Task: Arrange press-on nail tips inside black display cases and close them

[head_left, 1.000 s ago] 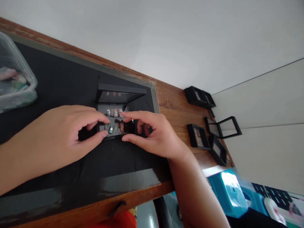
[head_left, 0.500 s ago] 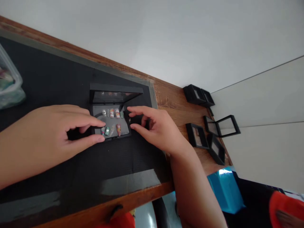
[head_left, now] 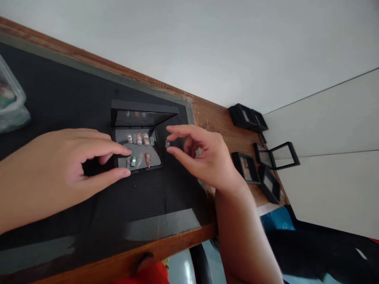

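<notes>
A black display case lies with its lid raised at the back. On its grey inner sheet sit two rows of decorated false nails; in the front row are a green one and a reddish pointed one. My left hand grips the case at its left end, thumb at the front corner and index fingertip over the sheet beside the front row. Just right of the case, my right hand pinches a small clear false nail between thumb and index finger.
A clear plastic tub with colourful contents stands at the left edge on the black mat. Several black frames, one standing open, lie on the wooden surface to the right. Behind the table rises a white wall.
My right hand has drawn back right from the case's edge, and the clear false nail now shows between its fingertips. My left hand stays in place. The blue object at lower right is more covered.
</notes>
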Demonstrator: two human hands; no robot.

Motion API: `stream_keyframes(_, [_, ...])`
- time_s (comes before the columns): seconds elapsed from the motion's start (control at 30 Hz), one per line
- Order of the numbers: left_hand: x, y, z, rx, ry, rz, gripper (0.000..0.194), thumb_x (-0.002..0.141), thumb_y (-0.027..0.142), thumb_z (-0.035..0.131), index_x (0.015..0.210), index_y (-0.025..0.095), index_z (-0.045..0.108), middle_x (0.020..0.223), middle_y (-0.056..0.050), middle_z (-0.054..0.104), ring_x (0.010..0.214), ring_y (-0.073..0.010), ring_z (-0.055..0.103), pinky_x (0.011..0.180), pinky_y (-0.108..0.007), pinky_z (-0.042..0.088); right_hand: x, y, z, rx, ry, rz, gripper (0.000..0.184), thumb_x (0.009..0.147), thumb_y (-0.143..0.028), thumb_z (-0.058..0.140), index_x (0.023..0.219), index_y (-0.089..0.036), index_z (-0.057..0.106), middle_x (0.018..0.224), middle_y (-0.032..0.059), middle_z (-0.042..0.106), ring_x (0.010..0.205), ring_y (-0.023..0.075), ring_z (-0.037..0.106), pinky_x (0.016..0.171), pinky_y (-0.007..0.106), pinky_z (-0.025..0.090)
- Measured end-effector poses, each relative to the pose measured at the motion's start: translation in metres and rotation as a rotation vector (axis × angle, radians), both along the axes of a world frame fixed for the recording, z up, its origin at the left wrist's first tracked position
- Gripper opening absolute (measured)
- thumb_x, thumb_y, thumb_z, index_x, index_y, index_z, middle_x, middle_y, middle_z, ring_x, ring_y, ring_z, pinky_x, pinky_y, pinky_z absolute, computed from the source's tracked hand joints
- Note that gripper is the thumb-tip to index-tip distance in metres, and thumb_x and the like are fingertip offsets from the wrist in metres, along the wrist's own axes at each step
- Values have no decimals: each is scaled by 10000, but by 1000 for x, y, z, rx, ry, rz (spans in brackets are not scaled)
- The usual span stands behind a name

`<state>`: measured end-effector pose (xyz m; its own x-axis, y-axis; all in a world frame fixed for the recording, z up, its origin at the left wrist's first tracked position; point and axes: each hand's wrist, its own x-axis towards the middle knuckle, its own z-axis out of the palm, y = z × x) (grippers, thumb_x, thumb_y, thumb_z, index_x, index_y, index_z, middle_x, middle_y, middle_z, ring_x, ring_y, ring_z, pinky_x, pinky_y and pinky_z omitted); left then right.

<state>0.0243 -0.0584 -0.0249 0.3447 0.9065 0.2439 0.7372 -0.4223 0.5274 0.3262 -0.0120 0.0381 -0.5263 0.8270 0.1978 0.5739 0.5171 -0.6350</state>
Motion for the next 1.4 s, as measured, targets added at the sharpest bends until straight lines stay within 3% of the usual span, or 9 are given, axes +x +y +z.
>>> stream_keyframes(0.2, [1, -1, 1, -11, 4, -4, 379, 1000, 718, 571, 1220, 474, 760, 905, 68, 747, 775, -191, 692, 670, -342, 498, -9, -7, -2, -112, 4, 168, 319, 972, -154, 789, 1285, -209, 784, 1051, 11, 853, 614, 67, 592, 605, 209, 491])
stream_keyframes(0.43, [1, 2, 5, -48, 17, 12, 409, 1002, 718, 557, 1118, 432, 825, 917, 43, 765, 777, -185, 691, 661, -341, 503, -14, -9, -2, -98, -29, 127, 293, 976, -156, 792, 1264, -208, 792, 1072, 9, 865, 634, 75, 625, 625, 220, 494])
stream_keyframes(0.63, [3, 0, 3, -41, -3, 40, 374, 976, 722, 562, 1121, 477, 804, 967, 69, 787, 815, -213, 711, 714, -372, 550, -13, -9, -3, -94, -25, 121, 360, 974, -149, 776, 1327, -219, 774, 1121, 23, 867, 649, 84, 647, 640, 231, 524])
stream_keyframes(0.9, [7, 8, 13, -112, -36, 16, 388, 940, 704, 564, 1043, 445, 834, 864, 30, 791, 756, -228, 717, 665, -377, 541, -13, -11, -2, -34, 7, 108, 362, 980, -188, 788, 1340, -217, 770, 1152, 46, 866, 637, 89, 639, 649, 244, 565])
stream_keyframes(1.13, [6, 6, 16, -137, -41, 19, 389, 954, 692, 558, 1039, 433, 836, 869, 22, 793, 774, -233, 709, 705, -373, 536, -19, -12, -7, -34, 11, 171, 369, 970, -203, 822, 1334, -201, 768, 1100, 31, 860, 648, 93, 634, 684, 260, 565])
stream_keyframes(1.4, [5, 4, 11, -62, -34, 10, 346, 986, 661, 544, 1056, 450, 809, 856, 53, 760, 743, -195, 687, 658, -346, 521, -19, -12, -5, -1, -37, 165, 414, 993, -225, 799, 1402, -207, 739, 1280, 66, 840, 713, 108, 682, 748, 270, 604])
